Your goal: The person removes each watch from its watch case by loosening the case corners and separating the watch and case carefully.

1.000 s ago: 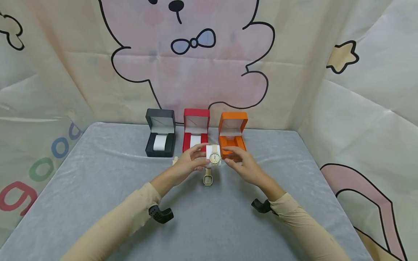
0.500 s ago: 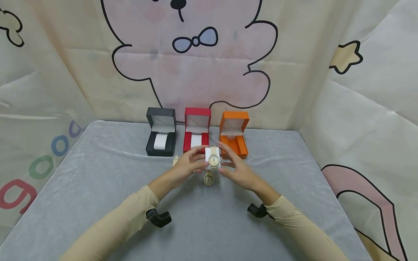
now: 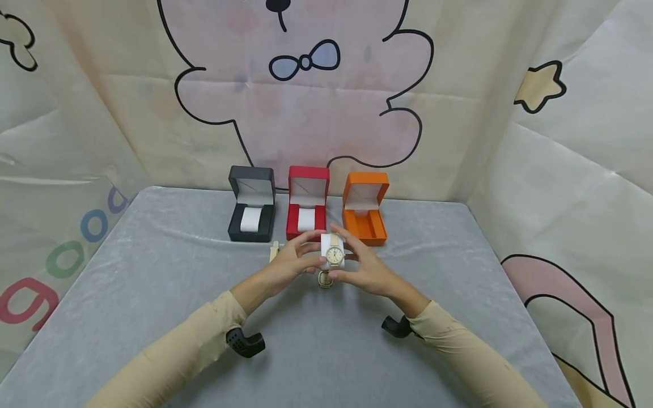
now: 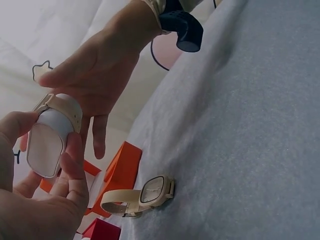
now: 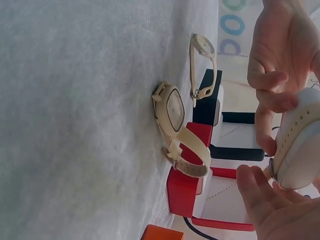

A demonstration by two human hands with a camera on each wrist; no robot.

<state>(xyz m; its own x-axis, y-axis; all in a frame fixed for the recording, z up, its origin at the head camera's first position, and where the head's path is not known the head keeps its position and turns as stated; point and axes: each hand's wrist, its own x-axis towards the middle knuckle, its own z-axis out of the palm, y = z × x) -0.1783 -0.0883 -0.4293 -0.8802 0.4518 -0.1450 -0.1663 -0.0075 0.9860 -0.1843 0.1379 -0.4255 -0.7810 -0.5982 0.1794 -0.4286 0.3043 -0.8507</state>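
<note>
Held above the table is a white watch cushion [image 3: 325,243] with a beige-strapped, round-faced watch [image 3: 334,256] wrapped round it. My left hand [image 3: 280,267] grips the cushion by its side, thumb in front and fingers behind. On the other side is my right hand [image 3: 374,273], its fingers extended along the cushion; in the left wrist view its thumb lies over the strap with fingers stretched out. Below the hands, a beige watch with a squarish face [image 5: 171,110] lies on the table, partly hidden in the head view. A further beige watch [image 5: 204,46] rests left of it.
Three lidded watch boxes stand open at the back: a black box [image 3: 234,229] and a red box [image 3: 292,226], each with a white cushion inside, and an orange box [image 3: 377,224] with bare compartments. Grey cloth covers the table [image 3: 316,351]. A printed curtain [image 3: 204,153] hangs behind.
My right hand has moved in leftward to the cushion, its thumb now below and fingers above. The cushion with its watch has come slightly nearer, covering more of the squarish watch.
</note>
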